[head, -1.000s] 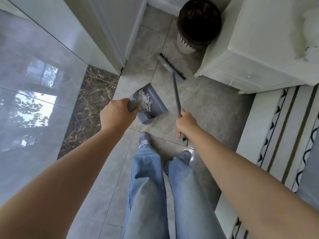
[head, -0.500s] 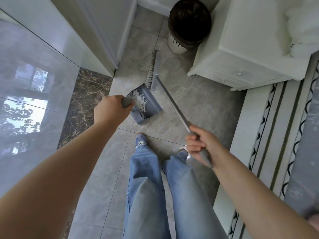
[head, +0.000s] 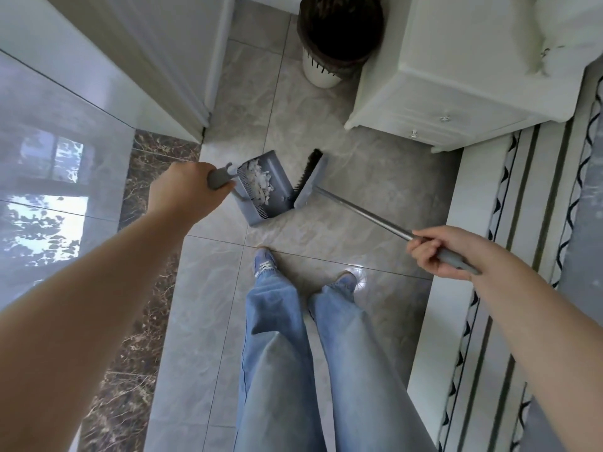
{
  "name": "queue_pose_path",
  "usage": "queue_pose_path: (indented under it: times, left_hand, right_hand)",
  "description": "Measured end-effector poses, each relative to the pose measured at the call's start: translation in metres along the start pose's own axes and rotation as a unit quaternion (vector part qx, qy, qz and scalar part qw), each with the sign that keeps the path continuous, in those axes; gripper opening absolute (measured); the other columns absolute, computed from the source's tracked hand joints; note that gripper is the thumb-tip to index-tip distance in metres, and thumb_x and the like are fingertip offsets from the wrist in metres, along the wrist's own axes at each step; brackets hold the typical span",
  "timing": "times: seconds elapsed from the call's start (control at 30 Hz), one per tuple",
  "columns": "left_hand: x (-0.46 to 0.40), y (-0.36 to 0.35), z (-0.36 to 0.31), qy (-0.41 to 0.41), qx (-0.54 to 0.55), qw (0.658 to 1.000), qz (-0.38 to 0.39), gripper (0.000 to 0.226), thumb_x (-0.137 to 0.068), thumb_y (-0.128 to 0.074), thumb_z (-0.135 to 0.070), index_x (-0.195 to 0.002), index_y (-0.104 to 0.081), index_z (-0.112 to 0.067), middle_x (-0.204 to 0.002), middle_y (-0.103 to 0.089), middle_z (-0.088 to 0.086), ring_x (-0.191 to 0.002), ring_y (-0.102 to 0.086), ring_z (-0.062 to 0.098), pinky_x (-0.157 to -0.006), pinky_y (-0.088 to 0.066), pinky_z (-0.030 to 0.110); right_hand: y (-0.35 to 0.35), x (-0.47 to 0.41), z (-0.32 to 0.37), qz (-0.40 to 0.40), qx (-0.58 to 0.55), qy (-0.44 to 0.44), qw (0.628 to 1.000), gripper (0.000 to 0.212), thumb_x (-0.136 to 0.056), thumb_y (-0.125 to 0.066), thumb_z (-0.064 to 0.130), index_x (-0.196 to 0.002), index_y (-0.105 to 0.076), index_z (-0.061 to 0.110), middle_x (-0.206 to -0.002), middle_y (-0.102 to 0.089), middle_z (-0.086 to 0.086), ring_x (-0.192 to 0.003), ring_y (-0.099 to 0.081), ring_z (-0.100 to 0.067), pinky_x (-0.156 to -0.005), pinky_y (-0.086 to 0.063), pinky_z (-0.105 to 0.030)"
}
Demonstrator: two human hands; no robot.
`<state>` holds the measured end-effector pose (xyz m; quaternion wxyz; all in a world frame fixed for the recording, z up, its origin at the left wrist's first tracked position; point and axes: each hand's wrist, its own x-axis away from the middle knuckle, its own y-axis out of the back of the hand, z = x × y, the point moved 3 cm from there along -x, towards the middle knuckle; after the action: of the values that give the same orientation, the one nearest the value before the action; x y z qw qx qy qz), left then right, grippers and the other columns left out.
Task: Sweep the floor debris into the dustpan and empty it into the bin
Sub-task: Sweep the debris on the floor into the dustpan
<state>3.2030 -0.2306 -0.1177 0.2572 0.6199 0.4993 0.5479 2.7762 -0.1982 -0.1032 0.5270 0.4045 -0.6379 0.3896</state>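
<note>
Here, left grip clamped on dustpan handle, right grip clamped on broom.

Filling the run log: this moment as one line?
left hand grips dustpan handle | right hand grips broom | broom head at dustpan mouth | debris inside | bin ahead

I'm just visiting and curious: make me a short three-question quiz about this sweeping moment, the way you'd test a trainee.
1. True or false: the dustpan already holds white scraps.
2. Which hand grips the broom? A) left hand B) right hand
3. Fill in: the bin stands on the floor beside the white ____.

Key: 1 true; 2 B, while the left hand grips the dustpan's handle; 3 cabinet.
</note>
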Motion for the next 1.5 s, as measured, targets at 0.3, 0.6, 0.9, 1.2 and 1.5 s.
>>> queue_pose_path:
  times: [0.3,0.6,0.9,1.2,1.5]
  left_hand:
    - [-0.003,-0.001,-0.006,0.002,-0.013,1.0,0.003,0.042,-0.087,-0.057,-0.055,-0.063,-0.056,-0.021,-0.056,-0.054,0.001,-0.057,-0.057,0.026,-0.052,-0.047,0.028]
    - [-0.016,0.007,-0.02,-0.024,-0.039,0.999,0.028,0.045,-0.09,-0.054,-0.056,-0.069,-0.06,-0.017,-0.062,-0.056,0.003,-0.064,-0.058,0.029,-0.052,-0.04,0.026]
    - [-0.021,0.005,-0.022,-0.028,-0.048,0.998,0.024,0.046,-0.09,-0.053,-0.057,-0.071,-0.063,-0.016,-0.062,-0.056,0.003,-0.064,-0.058,0.029,-0.051,-0.041,0.026]
    - [-0.022,0.001,-0.019,-0.028,-0.04,0.999,0.021,0.043,-0.089,-0.054,-0.056,-0.067,-0.059,-0.019,-0.062,-0.055,0.002,-0.063,-0.058,0.028,-0.051,-0.039,0.026]
    - [-0.022,0.001,-0.021,-0.026,-0.044,0.999,0.021,0.041,-0.09,-0.054,-0.054,-0.074,-0.064,-0.018,-0.066,-0.058,0.004,-0.066,-0.059,0.029,-0.053,-0.04,0.027]
  right_hand:
    - [-0.018,-0.009,0.003,-0.216,0.512,0.12,0.822,0.044,-0.103,-0.038,0.024,-0.146,-0.039,0.03,-0.062,-0.041,-0.006,-0.046,-0.029,-0.012,-0.033,-0.023,-0.014]
    - [-0.006,0.027,0.009,-0.17,0.581,0.182,0.775,0.041,-0.101,-0.049,0.028,-0.139,-0.047,0.041,-0.06,-0.03,-0.003,-0.047,-0.022,-0.013,-0.043,-0.019,-0.022]
    - [-0.026,-0.015,0.038,-0.256,0.72,0.194,0.615,0.042,-0.104,-0.041,0.027,-0.146,-0.043,0.025,-0.096,-0.049,-0.004,-0.077,-0.047,-0.023,-0.05,-0.032,-0.022]
    - [-0.035,-0.032,0.068,-0.313,0.784,0.169,0.509,0.039,-0.102,-0.041,0.025,-0.138,-0.052,0.031,-0.118,-0.061,-0.013,-0.103,-0.059,-0.034,-0.078,-0.045,-0.03]
    - [-0.021,0.016,0.074,-0.3,0.759,0.171,0.552,0.038,-0.102,-0.046,0.03,-0.14,-0.05,0.035,-0.07,-0.044,-0.002,-0.058,-0.039,-0.018,-0.047,-0.029,-0.025]
